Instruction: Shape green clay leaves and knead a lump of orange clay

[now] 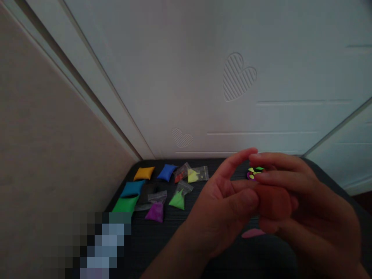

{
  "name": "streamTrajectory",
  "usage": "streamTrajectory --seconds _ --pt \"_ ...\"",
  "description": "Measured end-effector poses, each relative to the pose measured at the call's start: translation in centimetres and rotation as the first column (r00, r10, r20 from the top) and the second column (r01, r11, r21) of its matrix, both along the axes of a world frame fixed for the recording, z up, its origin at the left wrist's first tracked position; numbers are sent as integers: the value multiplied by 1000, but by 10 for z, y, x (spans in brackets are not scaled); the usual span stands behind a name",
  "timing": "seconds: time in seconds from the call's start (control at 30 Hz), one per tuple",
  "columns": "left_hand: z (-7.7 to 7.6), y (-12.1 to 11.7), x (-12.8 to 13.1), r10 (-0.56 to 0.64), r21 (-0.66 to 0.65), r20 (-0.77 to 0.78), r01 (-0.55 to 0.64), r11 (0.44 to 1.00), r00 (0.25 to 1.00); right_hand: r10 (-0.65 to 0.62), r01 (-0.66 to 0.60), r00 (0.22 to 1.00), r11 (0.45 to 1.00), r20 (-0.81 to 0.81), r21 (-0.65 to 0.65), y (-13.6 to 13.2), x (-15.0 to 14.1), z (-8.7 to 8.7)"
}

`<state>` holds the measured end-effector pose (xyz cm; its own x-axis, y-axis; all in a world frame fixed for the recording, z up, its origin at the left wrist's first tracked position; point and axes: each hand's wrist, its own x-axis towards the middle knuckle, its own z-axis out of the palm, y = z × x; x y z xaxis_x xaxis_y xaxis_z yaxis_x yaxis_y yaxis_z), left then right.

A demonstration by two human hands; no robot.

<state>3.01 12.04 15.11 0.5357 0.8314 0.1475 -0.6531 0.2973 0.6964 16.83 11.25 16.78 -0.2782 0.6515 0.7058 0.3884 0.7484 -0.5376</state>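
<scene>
A reddish-orange lump of modelling clay point(274, 202), squarish with rounded edges, is held up above the dark table. My left hand point(221, 205) grips its left side, the thumb pressed against it and the index finger stretched upward. From the right, my right hand point(314, 197) closes round it, with the thumb at its lower edge and the upper fingers reaching over the top. Behind the fingers, a purple round piece with yellow and green bits point(251, 174) is partly hidden. Below the hands lies a pink flat tool point(252, 233), its right end covered.
On the dark table point(171, 240), at the left, lie several packets of coloured clay, among them yellow point(144, 173), blue point(166, 172), green point(124, 204) and purple point(155, 211). A white panel with embossed hearts point(203, 77) stands behind; a beige wall point(52, 135) borders the left.
</scene>
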Motion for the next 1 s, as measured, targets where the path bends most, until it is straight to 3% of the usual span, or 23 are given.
streamTrajectory --seconds 0.2,0.4,1.0 --pt "0 2 -1 44 5 88 -45 999 995 -42 42 998 999 38 10 0 1 2" --pt "-1 6 -3 52 27 33 -53 998 998 -61 61 997 998 43 -12 0 0 1" --pt "2 3 1 99 -91 113 -89 992 989 -45 43 998 998 -37 -55 1 -4 -5"
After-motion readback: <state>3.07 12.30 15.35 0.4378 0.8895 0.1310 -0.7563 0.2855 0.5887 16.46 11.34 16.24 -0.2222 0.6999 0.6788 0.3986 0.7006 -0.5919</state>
